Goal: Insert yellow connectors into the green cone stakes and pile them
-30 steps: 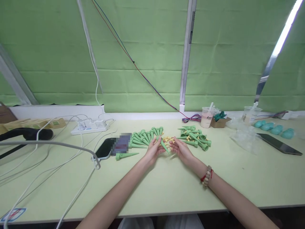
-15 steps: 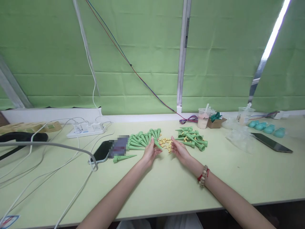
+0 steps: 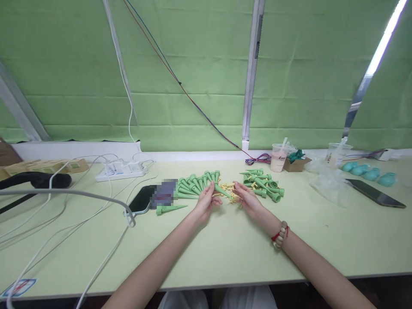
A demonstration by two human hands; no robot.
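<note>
My left hand (image 3: 206, 201) is closed on a green plastic watering spike (image 3: 222, 191), its narrow tip pointing right. Close by on the right, my right hand (image 3: 249, 201) has its fingers drawn together near that tip; whatever is between them is too small to make out. Small yellow plastic pieces (image 3: 228, 187) lie scattered on the table between and behind the hands. A fanned row of green spikes (image 3: 193, 183) lies behind my left hand, and a loose pile of them (image 3: 265, 184) is beyond my right. One single spike (image 3: 169, 209) rests apart, left of my left hand.
At the left are a phone (image 3: 141, 199), a power strip (image 3: 120, 171) and white cables (image 3: 93, 216) across the table. To the right stand a drink cup (image 3: 278, 159) and a small carton (image 3: 295, 165), then a clear plastic bag (image 3: 330, 186), teal bulbs (image 3: 371, 174) and a dark tablet (image 3: 376, 194).
The spike in my left hand has come up and right, its tip now close to my right fingers. The whole view has shifted slightly.
</note>
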